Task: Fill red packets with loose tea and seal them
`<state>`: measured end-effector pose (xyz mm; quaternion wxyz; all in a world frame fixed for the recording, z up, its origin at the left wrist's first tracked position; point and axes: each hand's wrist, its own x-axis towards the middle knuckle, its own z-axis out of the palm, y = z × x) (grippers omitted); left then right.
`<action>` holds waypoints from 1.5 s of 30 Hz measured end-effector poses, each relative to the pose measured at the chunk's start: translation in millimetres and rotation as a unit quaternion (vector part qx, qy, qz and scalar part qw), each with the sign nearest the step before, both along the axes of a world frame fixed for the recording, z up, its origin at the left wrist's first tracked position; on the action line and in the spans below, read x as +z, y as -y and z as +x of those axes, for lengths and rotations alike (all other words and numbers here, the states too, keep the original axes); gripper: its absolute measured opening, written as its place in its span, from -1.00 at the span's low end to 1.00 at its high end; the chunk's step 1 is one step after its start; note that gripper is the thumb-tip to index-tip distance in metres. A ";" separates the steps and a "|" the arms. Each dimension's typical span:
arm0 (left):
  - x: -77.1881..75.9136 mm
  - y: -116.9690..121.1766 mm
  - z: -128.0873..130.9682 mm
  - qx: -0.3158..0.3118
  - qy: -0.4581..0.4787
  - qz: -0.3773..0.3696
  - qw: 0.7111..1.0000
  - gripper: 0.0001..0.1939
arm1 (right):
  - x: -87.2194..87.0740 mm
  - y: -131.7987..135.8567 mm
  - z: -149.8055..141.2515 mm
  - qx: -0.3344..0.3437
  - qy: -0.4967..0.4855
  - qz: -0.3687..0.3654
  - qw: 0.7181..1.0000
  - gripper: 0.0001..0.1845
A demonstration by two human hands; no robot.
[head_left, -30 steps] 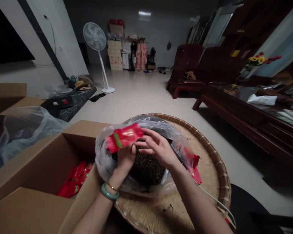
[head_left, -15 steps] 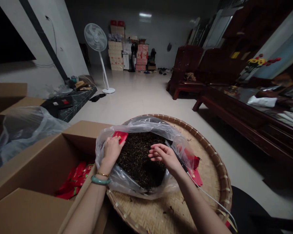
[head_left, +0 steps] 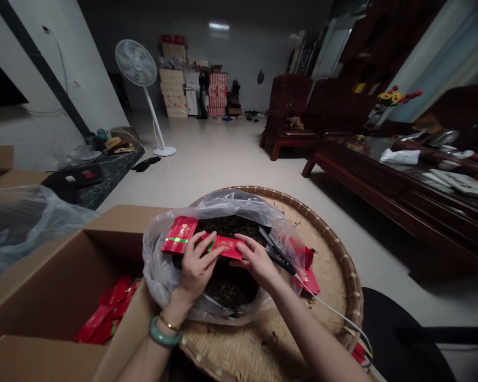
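Note:
Between my hands, above a heap of dark loose tea leaves, is a small red packet. My left hand has its fingers closed on the packet's left part. At its right end, my right hand pinches it between thumb and fingers. Other red packets with a green stripe lie on the left side of the clear plastic bag that holds the leaves. A black hand-held sealer with a white cord rests on the bag's right side, close to my right hand.
The bag sits on a round woven bamboo tray. To the left stands an open cardboard box with red packets inside. More red packets lie on the tray's right. A black stool is at the right.
My left hand has moved right from the bag's left side, and my right hand has closed onto the red packet now held between both. The whole view has shifted slightly.

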<state>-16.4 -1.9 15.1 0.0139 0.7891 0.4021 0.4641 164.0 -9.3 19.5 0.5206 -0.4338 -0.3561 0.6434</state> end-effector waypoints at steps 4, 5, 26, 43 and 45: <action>-8.7 15.9 19.1 -0.040 0.085 -0.100 0.991 -0.55 | -3.0 1.0 8.5 -0.052 0.101 0.064 0.992 -0.53; -10.5 16.9 21.2 -0.033 0.135 -0.150 0.979 -0.43 | -3.1 2.1 11.3 -0.058 0.121 0.072 0.988 -0.53; -19.0 34.5 43.9 -0.095 0.375 -0.494 0.779 -0.59 | -3.3 24.5 14.8 -0.172 0.427 0.345 0.818 -0.71; -21.4 35.1 39.8 -0.021 0.248 -0.371 0.895 -0.72 | -2.0 27.7 13.6 -0.158 0.464 0.318 0.811 -0.92; -20.0 34.3 37.4 -0.013 0.230 -0.365 0.902 -0.73 | -1.0 30.4 15.9 -0.178 0.528 0.354 0.751 -0.90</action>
